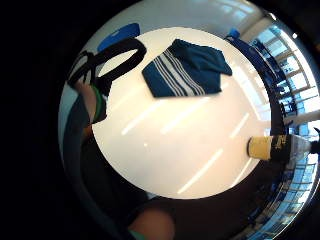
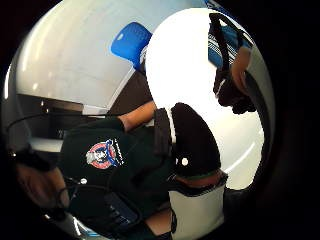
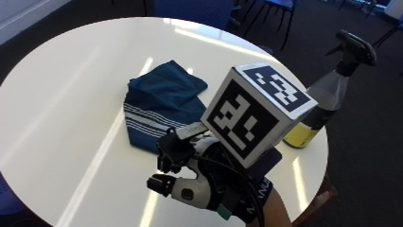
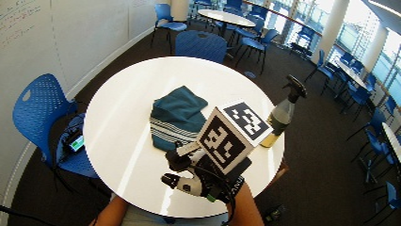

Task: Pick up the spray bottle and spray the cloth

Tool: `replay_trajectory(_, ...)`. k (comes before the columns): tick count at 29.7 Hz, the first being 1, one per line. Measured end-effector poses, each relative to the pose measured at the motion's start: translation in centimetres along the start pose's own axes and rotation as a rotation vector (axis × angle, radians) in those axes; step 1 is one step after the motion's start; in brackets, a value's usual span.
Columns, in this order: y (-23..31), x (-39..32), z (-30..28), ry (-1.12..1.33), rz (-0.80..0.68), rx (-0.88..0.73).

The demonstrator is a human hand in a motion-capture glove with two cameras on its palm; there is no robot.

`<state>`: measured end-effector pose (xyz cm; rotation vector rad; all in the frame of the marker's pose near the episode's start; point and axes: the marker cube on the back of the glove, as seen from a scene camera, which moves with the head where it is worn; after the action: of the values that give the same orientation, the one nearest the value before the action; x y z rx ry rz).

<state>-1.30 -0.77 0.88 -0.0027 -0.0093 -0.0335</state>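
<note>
A blue cloth (image 3: 161, 109) with white stripes lies crumpled near the middle of the round white table (image 3: 69, 80). The spray bottle (image 3: 321, 106), clear with yellow liquid and a black trigger head, stands upright at the table's right edge. My gloved right hand (image 3: 198, 177) hovers over the near part of the table, just in front of the cloth and left of the bottle, touching neither. Its fingers are relaxed and hold nothing. The little finger side palm view shows the cloth (image 1: 185, 67) and the bottle (image 1: 277, 147) well apart on the tabletop.
Blue chairs stand around the table, one at the left (image 4: 37, 108) and one at the far side (image 4: 200, 44). A second round table (image 4: 228, 16) with more chairs stands further back. Dark floor surrounds the table.
</note>
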Motion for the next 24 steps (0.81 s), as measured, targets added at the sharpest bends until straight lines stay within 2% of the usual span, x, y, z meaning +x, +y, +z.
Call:
replay_trajectory(12,-0.3,0.6,0.3,-0.004,0.019,0.006)
replay_trajectory(24,0.0,2.5,0.0,0.001,0.084,0.090)
